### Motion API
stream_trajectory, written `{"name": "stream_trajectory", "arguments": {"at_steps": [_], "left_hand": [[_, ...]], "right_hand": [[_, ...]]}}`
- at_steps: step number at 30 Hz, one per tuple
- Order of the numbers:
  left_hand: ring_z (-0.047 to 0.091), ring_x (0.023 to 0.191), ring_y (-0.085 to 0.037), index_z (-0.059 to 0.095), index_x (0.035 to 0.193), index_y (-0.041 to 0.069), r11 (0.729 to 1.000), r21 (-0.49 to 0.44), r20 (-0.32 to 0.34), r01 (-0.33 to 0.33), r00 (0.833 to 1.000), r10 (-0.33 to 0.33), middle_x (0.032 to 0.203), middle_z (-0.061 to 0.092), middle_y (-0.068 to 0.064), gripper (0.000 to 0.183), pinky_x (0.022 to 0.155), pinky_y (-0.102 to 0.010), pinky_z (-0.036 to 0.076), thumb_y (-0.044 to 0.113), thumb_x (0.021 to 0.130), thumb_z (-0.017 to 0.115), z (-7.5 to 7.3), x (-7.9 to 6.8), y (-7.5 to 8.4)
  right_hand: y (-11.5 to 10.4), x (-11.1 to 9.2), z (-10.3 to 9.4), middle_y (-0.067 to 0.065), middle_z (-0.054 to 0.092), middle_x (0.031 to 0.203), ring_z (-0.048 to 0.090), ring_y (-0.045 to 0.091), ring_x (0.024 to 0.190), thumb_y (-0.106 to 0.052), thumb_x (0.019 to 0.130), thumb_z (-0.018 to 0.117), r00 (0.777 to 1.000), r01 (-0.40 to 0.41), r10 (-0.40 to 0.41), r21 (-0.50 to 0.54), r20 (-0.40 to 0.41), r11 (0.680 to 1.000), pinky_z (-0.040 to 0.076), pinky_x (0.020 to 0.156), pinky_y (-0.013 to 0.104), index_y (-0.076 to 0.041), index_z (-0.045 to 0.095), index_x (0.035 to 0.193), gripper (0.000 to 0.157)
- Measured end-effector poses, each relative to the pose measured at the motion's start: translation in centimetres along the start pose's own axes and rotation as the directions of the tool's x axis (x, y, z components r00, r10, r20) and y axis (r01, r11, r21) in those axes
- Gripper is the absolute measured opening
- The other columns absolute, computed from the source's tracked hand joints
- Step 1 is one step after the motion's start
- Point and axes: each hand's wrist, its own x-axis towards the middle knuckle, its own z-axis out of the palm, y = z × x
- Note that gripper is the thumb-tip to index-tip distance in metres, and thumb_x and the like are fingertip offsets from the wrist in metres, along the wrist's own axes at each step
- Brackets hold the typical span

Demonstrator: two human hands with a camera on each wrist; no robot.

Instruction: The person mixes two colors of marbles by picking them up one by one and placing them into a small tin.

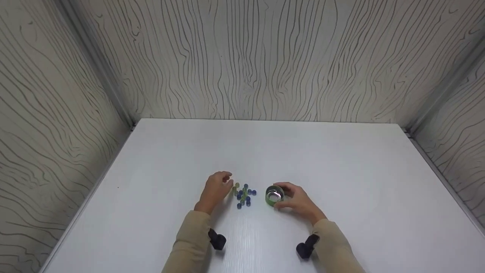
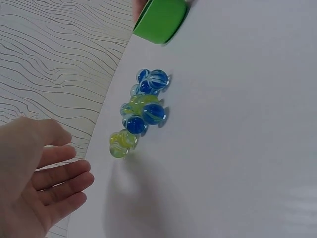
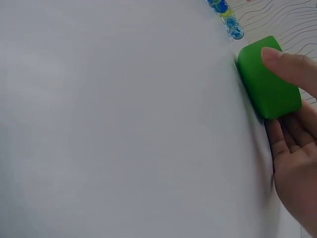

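While pale walls [image 1: 242, 60] with dark wood-grain lines are rising at the back and on both sides, a white counter [image 1: 163, 151] is spreading out before the person. Two tan sleeves [image 1: 189, 235] are showing at the bottom of the head view, each bearing a black wrist camera [image 1: 218, 241]. From its right side, the right hand [image 1: 299, 201] is gripping a green cup, its thumb pressing the near side and its other fingers curling round the far side. Across from it, the left hand [image 1: 215, 189] is hovering just left of the marbles, its fingers bending in a loose, relaxed curve. With its mouth facing up and its silvery inside shining, the cup [image 3: 267, 87] is sitting just right of the marbles; the views are leaving it unclear whether its base is touching the counter. Between the two hands, the blue marbles [image 2: 153, 113] and yellow-green marbles [image 2: 119, 148] are lying in a loose cluster on the counter, many of them touching, the leftmost yellow-green ones lying nearest the left hand.
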Motion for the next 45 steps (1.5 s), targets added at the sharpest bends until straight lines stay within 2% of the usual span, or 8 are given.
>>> {"name": "stream_trajectory", "arguments": {"at_steps": [4,9,13,17,24,28,36,45], "left_hand": [[0.065,0.107,-0.027,0.066,0.115,0.001,1.0,-0.005,0.042,0.019,0.999,-0.019,0.111,0.069,-0.015,0.027,0.094,-0.039,0.052,0.012,0.091,0.061,-0.1,-0.2,-0.1],[0.064,0.104,-0.025,0.066,0.115,0.003,1.0,0.014,0.08,0.024,0.996,-0.025,0.11,0.069,-0.013,0.026,0.094,-0.04,0.052,0.013,0.091,0.061,-0.2,-0.4,-0.3],[0.063,0.1,-0.022,0.067,0.113,0.003,0.999,0.028,0.079,0.014,0.997,-0.016,0.106,0.068,-0.012,0.025,0.092,-0.039,0.052,0.013,0.091,0.061,-0.2,-0.5,-0.5],[0.062,0.095,-0.02,0.067,0.111,0.002,0.999,0.052,0.082,0.0,0.997,-0.005,0.103,0.068,-0.011,0.023,0.089,-0.038,0.052,0.012,0.091,0.061,0.1,-0.6,-0.8],[0.061,0.096,-0.02,0.067,0.11,0.003,0.999,0.046,0.082,0.014,0.996,-0.017,0.105,0.068,-0.012,0.022,0.09,-0.038,0.052,0.011,0.091,0.06,0.2,-0.7,-1.1],[0.061,0.094,-0.02,0.067,0.109,0.001,1.0,0.029,0.087,0.006,0.996,-0.008,0.104,0.068,-0.013,0.022,0.088,-0.038,0.052,0.009,0.09,0.06,0.0,-0.7,-1.2],[0.061,0.092,-0.019,0.068,0.107,0.001,0.999,0.044,0.095,-0.015,0.995,0.011,0.102,0.069,-0.013,0.021,0.085,-0.037,0.052,0.008,0.089,0.06,0.1,-0.5,-1.6],[0.062,0.096,-0.02,0.069,0.106,0.004,0.999,0.044,0.1,0.014,0.995,-0.018,0.105,0.069,-0.012,0.02,0.091,-0.038,0.052,0.01,0.089,0.06,0.3,-0.4,-1.4]], "right_hand": [[0.0,0.2,0.3,0.022,0.053,0.138,0.048,0.041,0.132,-0.01,0.073,0.081,1.0,-0.013,0.013,0.022,0.002,1.0,0.032,0.113,0.054,-0.001,0.049,0.136,0.071],[0.2,0.3,0.5,0.021,0.054,0.137,0.052,0.037,0.129,-0.011,0.073,0.08,0.999,0.032,-0.032,0.014,-0.009,0.999,0.036,0.112,0.05,-0.002,0.05,0.136,0.071],[0.4,0.2,0.7,0.02,0.054,0.138,0.05,0.036,0.131,-0.01,0.072,0.08,0.999,0.017,-0.016,0.036,-0.034,0.999,0.035,0.113,0.049,-0.004,0.051,0.135,0.07],[0.4,0.1,0.8,0.02,0.052,0.14,0.044,0.039,0.136,-0.005,0.071,0.079,0.999,-0.019,0.023,0.084,-0.047,0.996,0.029,0.116,0.052,-0.003,0.051,0.136,0.071],[0.2,0.1,0.9,0.021,0.051,0.14,0.04,0.038,0.14,-0.001,0.071,0.079,0.997,-0.001,0.008,0.089,-0.08,0.996,0.03,0.115,0.043,0.0,0.051,0.134,0.069],[0.2,0.1,0.8,0.023,0.052,0.14,0.041,0.038,0.139,-0.002,0.071,0.079,0.996,0.001,0.008,0.096,-0.092,0.995,0.031,0.115,0.039,0.001,0.051,0.133,0.068],[0.5,0.4,1.1,0.022,0.053,0.139,0.044,0.038,0.137,-0.005,0.07,0.082,0.992,-0.01,0.023,0.112,-0.122,0.994,0.033,0.115,0.041,0.001,0.053,0.132,0.069],[0.4,0.5,1.6,0.019,0.056,0.137,0.047,0.035,0.136,-0.007,0.069,0.083,0.989,-0.034,0.048,0.104,-0.142,0.994,0.033,0.115,0.042,-0.002,0.054,0.13,0.068]]}}
